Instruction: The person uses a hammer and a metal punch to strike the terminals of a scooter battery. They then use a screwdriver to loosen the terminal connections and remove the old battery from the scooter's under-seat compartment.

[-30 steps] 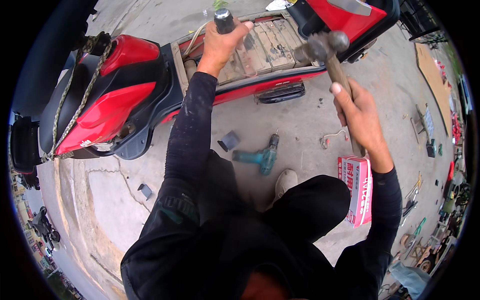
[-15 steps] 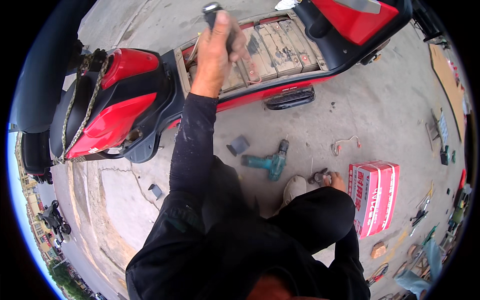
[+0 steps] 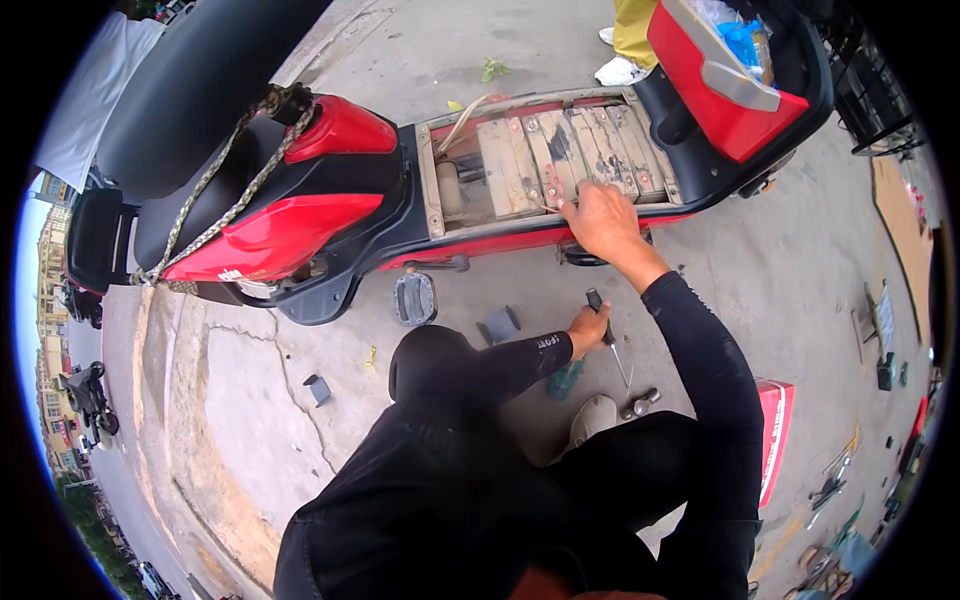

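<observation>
From up here I see my left hand [image 3: 590, 328] down by the ground, fingers wrapped around the dark handle of a screwdriver [image 3: 607, 335], whose thin metal shaft points down and to the right over the concrete [image 3: 250, 400]. My right hand [image 3: 603, 220] reaches up to the red scooter [image 3: 300, 215] lying across the top of the view and rests on the lower edge of its open floor compartment [image 3: 540, 160], fingers spread and pressing on the rim, gripping nothing that I can make out. Inside that compartment a row of worn grey battery blocks [image 3: 570, 150] sits side by side, with a pale cable curling out at the left end. A rope [image 3: 215, 185] runs over the black seat. Just beside the screwdriver tip a hammer [image 3: 640, 402] lies on the ground, near a light-coloured shoe [image 3: 592, 420], and a teal power drill [image 3: 565, 378] shows partly behind my left forearm. A small dark block [image 3: 500, 324] and a grey pedal [image 3: 414, 298] lie under the scooter's body. To my right a red and white box [image 3: 772, 435] stands on the concrete, and another person's yellow trousers [image 3: 636, 28] and white shoe show beyond the scooter.
</observation>
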`<act>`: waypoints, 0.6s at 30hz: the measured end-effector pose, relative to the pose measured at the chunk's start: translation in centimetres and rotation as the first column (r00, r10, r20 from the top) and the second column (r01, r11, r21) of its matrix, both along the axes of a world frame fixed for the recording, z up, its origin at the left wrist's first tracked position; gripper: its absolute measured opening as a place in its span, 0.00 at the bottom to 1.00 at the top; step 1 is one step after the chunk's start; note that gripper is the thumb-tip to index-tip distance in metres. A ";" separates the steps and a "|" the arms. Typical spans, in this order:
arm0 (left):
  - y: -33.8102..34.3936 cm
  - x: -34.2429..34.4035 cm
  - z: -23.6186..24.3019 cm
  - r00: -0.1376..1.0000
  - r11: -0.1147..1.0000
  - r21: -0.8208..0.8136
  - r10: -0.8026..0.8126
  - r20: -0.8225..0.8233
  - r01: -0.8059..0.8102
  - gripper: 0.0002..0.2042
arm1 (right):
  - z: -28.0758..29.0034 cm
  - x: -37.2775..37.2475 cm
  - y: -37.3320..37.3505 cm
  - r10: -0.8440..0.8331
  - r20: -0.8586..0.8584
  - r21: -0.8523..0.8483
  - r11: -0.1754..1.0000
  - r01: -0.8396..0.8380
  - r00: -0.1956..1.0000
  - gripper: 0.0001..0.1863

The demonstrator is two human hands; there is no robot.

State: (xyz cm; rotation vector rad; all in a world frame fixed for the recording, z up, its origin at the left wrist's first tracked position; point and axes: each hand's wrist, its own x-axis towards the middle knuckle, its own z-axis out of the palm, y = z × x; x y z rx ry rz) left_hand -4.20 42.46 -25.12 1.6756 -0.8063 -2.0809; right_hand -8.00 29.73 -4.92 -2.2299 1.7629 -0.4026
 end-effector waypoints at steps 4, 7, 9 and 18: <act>0.6 -1.6 -4.5 0.911 0.913 -0.103 -0.373 0.178 0.394 0.23 | -1.8 1.7 -0.4 0.075 0.130 -0.101 0.993 -0.062 0.989 0.11; 2.4 1.3 -8.1 0.782 0.740 -0.367 -0.334 0.526 0.563 0.20 | -3.3 5.0 0.4 0.193 0.409 -0.198 0.973 -0.120 0.892 0.09; 0.6 0.0 -2.0 0.588 0.291 -0.527 -0.564 0.580 0.798 0.09 | -3.4 1.2 -0.1 0.101 0.559 -0.191 0.982 0.009 0.823 0.10; 1.7 8.5 17.0 0.226 -0.178 -0.351 -0.491 0.842 0.920 0.09 | -5.3 6.1 -2.3 -0.419 0.895 0.411 0.908 0.083 0.150 0.18</act>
